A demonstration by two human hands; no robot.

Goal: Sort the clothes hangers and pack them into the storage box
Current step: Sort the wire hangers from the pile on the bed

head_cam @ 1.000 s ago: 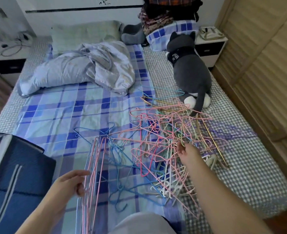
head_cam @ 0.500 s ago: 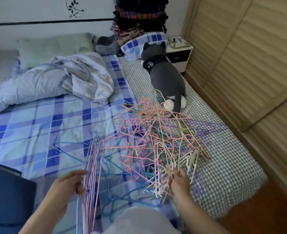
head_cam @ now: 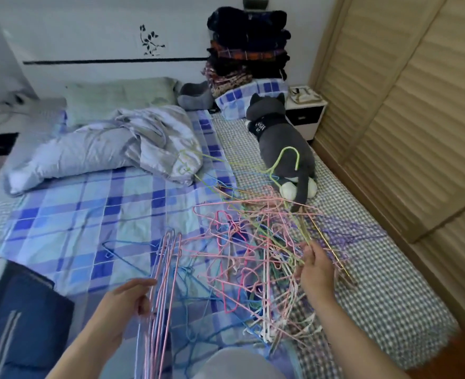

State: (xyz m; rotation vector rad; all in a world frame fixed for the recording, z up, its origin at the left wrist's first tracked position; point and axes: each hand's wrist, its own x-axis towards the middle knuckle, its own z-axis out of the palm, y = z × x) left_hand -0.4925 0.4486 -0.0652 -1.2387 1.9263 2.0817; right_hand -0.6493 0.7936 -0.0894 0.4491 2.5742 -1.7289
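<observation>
lifted now compared with half a second back: thin yellow-green wire hanger [head_cam: 286, 170] pulled up out of the heap, hook raised in front of the grey plush cat [head_cam: 283, 138], where earlier that hook sat lower over the tangle. right hand [head_cam: 314, 265] pinching the lower end of that hanger, fingers curled round the wire, just at the near right edge of the tangled pile of pink, white, blue and purple wire hangers [head_cam: 253, 250]. left hand [head_cam: 128, 302] gripping a neat bunch of pink and blue wire hangers [head_cam: 161, 283], thumb and fingers closed on the wires, bunch standing upright beside the pile. dark blue fabric storage box [head_cam: 20, 318] sitting at the lower left on the blue checked bedsheet [head_cam: 89, 214], well apart from the heap; contents not visible. sorting step clearly in hand, packing not yet begun by the look of it, most hangers lying knotted on the bed. next move likely calls for freeing the green hanger fully, shaking off any pink wires snagged on it, then setting it apart or starting a green group. risk of dragging half the tangle along with it.
</observation>
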